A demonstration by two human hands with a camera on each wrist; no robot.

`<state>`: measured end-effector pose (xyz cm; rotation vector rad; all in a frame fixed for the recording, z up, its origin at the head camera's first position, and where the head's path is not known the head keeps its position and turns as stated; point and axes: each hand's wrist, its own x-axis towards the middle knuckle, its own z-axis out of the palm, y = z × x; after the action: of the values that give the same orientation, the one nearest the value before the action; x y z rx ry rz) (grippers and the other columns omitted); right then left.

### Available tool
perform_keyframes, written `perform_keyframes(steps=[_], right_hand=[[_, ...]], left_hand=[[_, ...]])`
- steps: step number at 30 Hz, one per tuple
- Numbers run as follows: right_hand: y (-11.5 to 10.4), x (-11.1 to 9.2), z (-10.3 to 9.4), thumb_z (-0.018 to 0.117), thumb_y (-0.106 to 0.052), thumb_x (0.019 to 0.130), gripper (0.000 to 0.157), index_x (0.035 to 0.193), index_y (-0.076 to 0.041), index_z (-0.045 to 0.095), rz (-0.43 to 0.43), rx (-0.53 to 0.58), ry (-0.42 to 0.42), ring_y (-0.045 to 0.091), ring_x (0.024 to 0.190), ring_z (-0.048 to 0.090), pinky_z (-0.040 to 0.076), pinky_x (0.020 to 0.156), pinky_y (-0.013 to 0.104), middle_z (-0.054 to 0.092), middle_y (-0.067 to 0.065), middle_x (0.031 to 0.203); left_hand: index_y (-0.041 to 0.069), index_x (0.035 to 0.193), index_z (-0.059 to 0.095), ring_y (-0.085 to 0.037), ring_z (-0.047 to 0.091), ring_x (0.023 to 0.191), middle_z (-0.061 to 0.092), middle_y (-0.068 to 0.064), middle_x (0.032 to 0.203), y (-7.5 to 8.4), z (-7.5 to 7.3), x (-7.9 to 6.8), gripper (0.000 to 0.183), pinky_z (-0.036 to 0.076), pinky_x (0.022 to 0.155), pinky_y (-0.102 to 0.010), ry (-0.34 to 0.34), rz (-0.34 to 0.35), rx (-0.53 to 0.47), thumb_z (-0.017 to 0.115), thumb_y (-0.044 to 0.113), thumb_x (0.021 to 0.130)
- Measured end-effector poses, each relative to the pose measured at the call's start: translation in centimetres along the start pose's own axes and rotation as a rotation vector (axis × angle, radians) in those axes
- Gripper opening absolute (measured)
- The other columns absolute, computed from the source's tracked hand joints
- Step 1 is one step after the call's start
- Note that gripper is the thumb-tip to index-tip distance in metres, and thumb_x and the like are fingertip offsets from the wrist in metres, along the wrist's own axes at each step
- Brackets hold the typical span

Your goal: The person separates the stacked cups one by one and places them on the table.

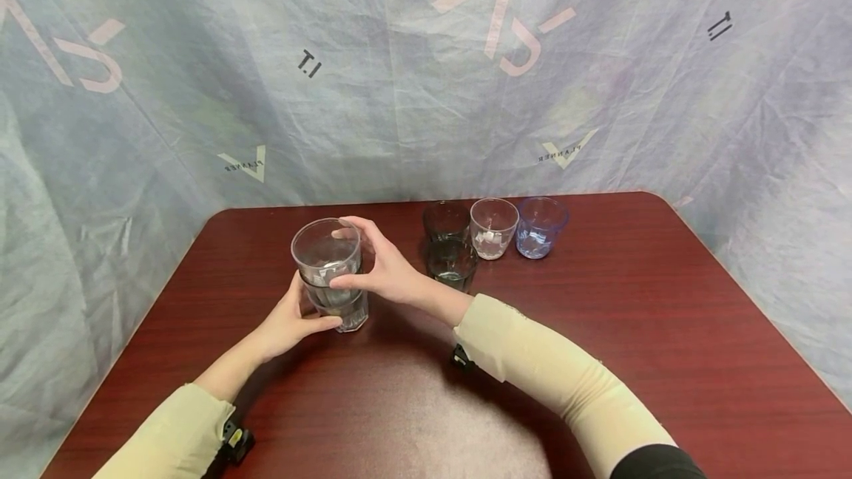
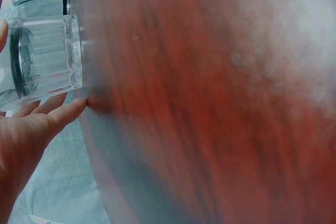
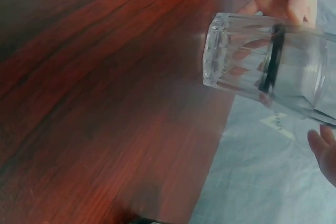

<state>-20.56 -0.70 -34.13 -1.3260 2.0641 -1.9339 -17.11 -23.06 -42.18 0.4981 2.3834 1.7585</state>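
Clear faceted glasses with a dark-tinted one between them form an upright nested stack (image 1: 333,272) at the left of the table. Low on this stack, my left hand (image 1: 293,324) holds the lowest glass, its thumb across the front near the base. Through the clear wall in the right wrist view, the left fingers (image 3: 241,54) show behind the glass. My right hand (image 1: 393,272) curves around the top clear glass (image 1: 319,242), with fingers at the far rim and thumb in front. At the edge of the left wrist view, only a bit of the right hand appears.
Two dark-tinted glasses, a rear one (image 1: 444,219) and a front one (image 1: 452,261), stand right of the right hand. Beside them are a clear glass (image 1: 494,231) and a blue-tinted glass (image 1: 541,228). A printed cloth (image 1: 399,94) hangs behind the reddish-brown table (image 1: 639,316).
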Motion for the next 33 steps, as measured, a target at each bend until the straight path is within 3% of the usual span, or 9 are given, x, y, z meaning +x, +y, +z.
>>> perform_keyframes(steps=[9, 13, 17, 21, 29, 33], right_hand=[[1.2, 0.6, -0.6, 0.074, 0.019, 0.074, 0.084, 0.142, 0.004, 0.027, -0.063, 0.095, 0.103, 0.037, 0.125, 0.048, 0.040, 0.102, 0.042, 0.048, 0.028, 0.135], [0.6, 0.9, -1.4, 0.071, 0.021, 0.074, 0.084, 0.143, 0.001, 0.028, -0.083, 0.144, 0.153, 0.032, 0.127, 0.048, 0.042, 0.101, 0.042, 0.047, 0.027, 0.136], [-0.5, 0.9, -2.4, 0.067, 0.026, 0.074, 0.083, 0.143, 0.004, 0.026, -0.116, 0.197, 0.173, 0.035, 0.128, 0.047, 0.044, 0.099, 0.046, 0.044, 0.032, 0.136], [-1.4, 0.5, -3.4, 0.065, 0.027, 0.074, 0.082, 0.142, 0.006, 0.024, -0.131, 0.206, 0.177, 0.038, 0.127, 0.046, 0.045, 0.097, 0.046, 0.041, 0.035, 0.137], [-2.5, -1.1, -6.0, 0.065, 0.027, 0.073, 0.083, 0.142, 0.007, 0.024, -0.149, 0.185, 0.187, 0.040, 0.128, 0.044, 0.047, 0.093, 0.042, 0.042, 0.033, 0.137], [-2.7, -2.3, -7.8, 0.072, 0.017, 0.076, 0.082, 0.142, 0.008, 0.025, -0.155, 0.153, 0.228, 0.037, 0.126, 0.046, 0.049, 0.091, 0.036, 0.044, 0.031, 0.136]], left_hand=[[0.014, 0.151, 0.008, -0.042, 0.041, 0.128, 0.033, -0.023, 0.146, 0.0, 0.1, -0.1, 0.096, 0.047, 0.092, -0.033, -0.007, -0.002, -0.014, 0.076, 0.001, 0.083], [0.015, 0.150, 0.010, -0.040, 0.040, 0.129, 0.032, -0.022, 0.148, 0.0, 0.1, -0.1, 0.094, 0.046, 0.093, -0.035, -0.012, 0.006, -0.026, 0.075, 0.001, 0.084], [0.016, 0.150, 0.012, -0.023, 0.047, 0.126, 0.036, -0.020, 0.146, 0.0, 0.0, -0.1, 0.095, 0.047, 0.092, -0.030, -0.009, 0.016, -0.030, 0.077, 0.001, 0.082], [0.015, 0.150, 0.015, -0.007, 0.052, 0.118, 0.042, -0.022, 0.142, -0.1, 0.0, -0.1, 0.095, 0.047, 0.089, -0.026, 0.006, 0.030, -0.024, 0.078, 0.001, 0.080], [0.013, 0.151, 0.015, -0.005, 0.051, 0.118, 0.040, -0.023, 0.143, -0.1, 0.1, -0.1, 0.093, 0.047, 0.089, -0.027, 0.003, 0.022, -0.022, 0.077, 0.001, 0.082], [0.015, 0.151, 0.016, -0.006, 0.050, 0.120, 0.039, -0.022, 0.144, 0.0, 0.1, 0.0, 0.094, 0.047, 0.090, -0.028, -0.003, 0.012, -0.018, 0.078, 0.003, 0.082]])
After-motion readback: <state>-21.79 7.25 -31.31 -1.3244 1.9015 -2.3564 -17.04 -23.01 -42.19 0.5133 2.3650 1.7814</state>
